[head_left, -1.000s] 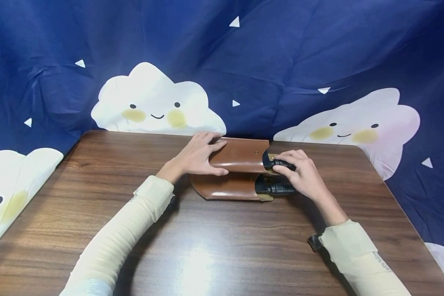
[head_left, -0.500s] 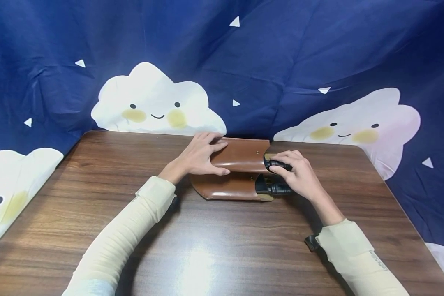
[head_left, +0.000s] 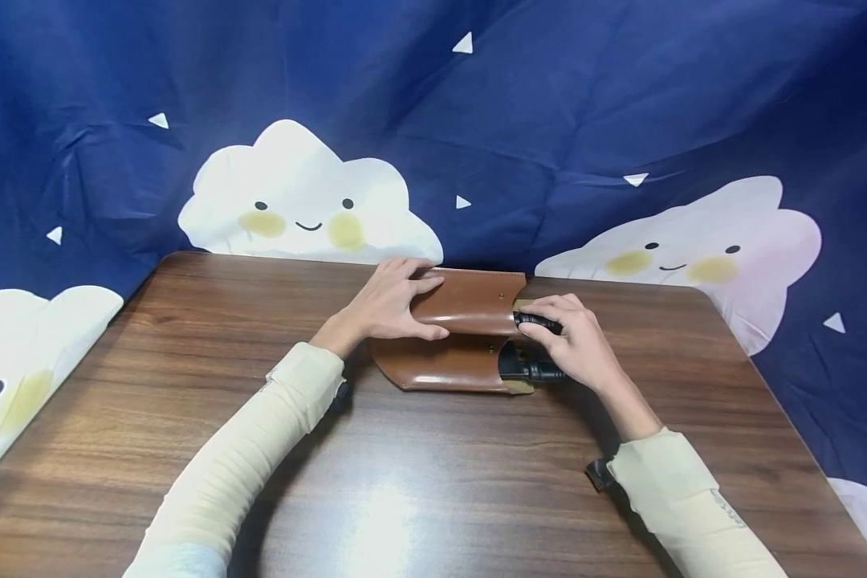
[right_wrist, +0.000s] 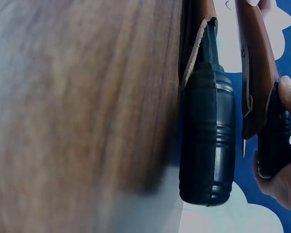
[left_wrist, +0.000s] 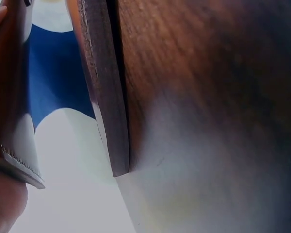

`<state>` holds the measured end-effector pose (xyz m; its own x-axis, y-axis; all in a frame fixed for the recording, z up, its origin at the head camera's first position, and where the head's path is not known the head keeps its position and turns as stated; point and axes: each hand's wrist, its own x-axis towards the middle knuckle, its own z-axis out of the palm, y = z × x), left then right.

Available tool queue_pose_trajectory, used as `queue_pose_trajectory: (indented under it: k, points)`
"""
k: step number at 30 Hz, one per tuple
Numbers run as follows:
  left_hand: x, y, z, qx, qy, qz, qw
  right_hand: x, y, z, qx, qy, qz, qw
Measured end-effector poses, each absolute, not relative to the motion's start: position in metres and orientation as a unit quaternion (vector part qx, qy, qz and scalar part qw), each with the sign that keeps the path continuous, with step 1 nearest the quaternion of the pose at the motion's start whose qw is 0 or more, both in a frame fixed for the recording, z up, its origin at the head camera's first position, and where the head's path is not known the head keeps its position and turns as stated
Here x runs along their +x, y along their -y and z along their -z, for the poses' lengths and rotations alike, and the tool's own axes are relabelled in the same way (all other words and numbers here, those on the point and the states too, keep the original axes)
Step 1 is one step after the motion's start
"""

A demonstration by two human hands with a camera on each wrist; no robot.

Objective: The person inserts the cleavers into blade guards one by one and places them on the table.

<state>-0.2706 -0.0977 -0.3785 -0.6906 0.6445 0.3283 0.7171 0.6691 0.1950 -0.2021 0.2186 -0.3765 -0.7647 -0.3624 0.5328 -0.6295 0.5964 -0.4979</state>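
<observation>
Two glossy brown leather sheaths lie side by side at the table's far edge. My left hand (head_left: 386, 301) grips the closed end of the far sheath (head_left: 470, 301), fingers spread on top and thumb along the near side. From its mouth sticks a black ribbed handle (head_left: 538, 321), pinched between the thumb and fingers of my right hand (head_left: 576, 337). The blade of that tool is hidden inside the leather. A similar black ribbed handle (right_wrist: 207, 141) juts out of the near sheath (head_left: 448, 368), untouched. In the left wrist view, a gap separates the far sheath (left_wrist: 9, 87) from the near one.
The wood-grain table (head_left: 376, 482) extends towards me and to both sides. Behind it hangs a dark blue cloth (head_left: 513, 104) printed with smiling white clouds, close against the table's back edge.
My right hand has moved left, pushing the black handle deeper into the far sheath. The left hand and both sheaths have stayed almost in place.
</observation>
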Motion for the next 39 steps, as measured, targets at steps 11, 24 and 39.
queue_pose_trajectory:
  k: [11, 24, 39]
  points:
    - [-0.276, 0.097, 0.382, -0.360, 0.912, 0.173, 0.094, -0.207, -0.213, 0.378, 0.282, 0.870, -0.354, 0.197]
    - [-0.279, 0.099, 0.378, -0.373, 0.911, 0.142, 0.104, -0.210, -0.213, 0.377, 0.280, 0.871, -0.349, 0.202]
    - [-0.286, 0.101, 0.376, -0.356, 0.927, 0.086, 0.079, -0.226, -0.211, 0.375, 0.233, 0.877, -0.385, 0.170]
